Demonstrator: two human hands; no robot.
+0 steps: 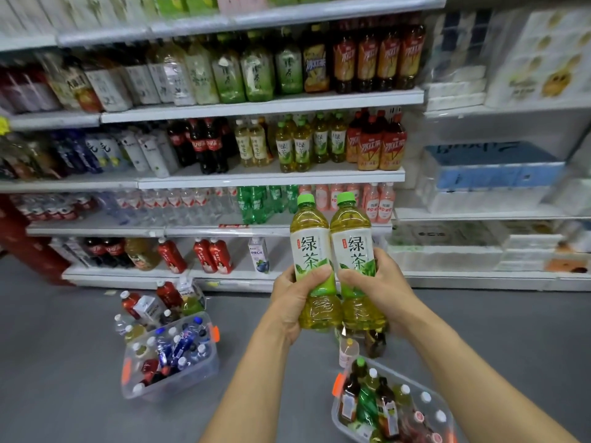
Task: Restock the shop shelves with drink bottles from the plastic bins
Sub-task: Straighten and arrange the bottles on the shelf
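Shelving (256, 105) fills the wall ahead, its several tiers crowded with drinks. Shelved green tea bottles (300, 148) with a matching label stand toward the right end of the tier above the water, between pale tea and red-labelled bottles.

Grey floor (64, 346) below carries two clear plastic bins with orange latches. The left bin (179, 378) sits out from the shelving's foot, full of blue- and white-capped bottles. The right bin (336, 420), at the lower edge of view, holds green, brown and pink-capped ones. Loose bottles and cartons (150, 302) lie between the left bin's far corner and the bottom shelf's front edge.

The left green tea bottle (310, 251) and the right green tea bottle (353, 247) are held upright in the air, touching side by side, in front of the lower shelves. The left hand (294, 295) wraps its fingers round the first bottle's lower label. The right hand (380, 289) clamps the second likewise.
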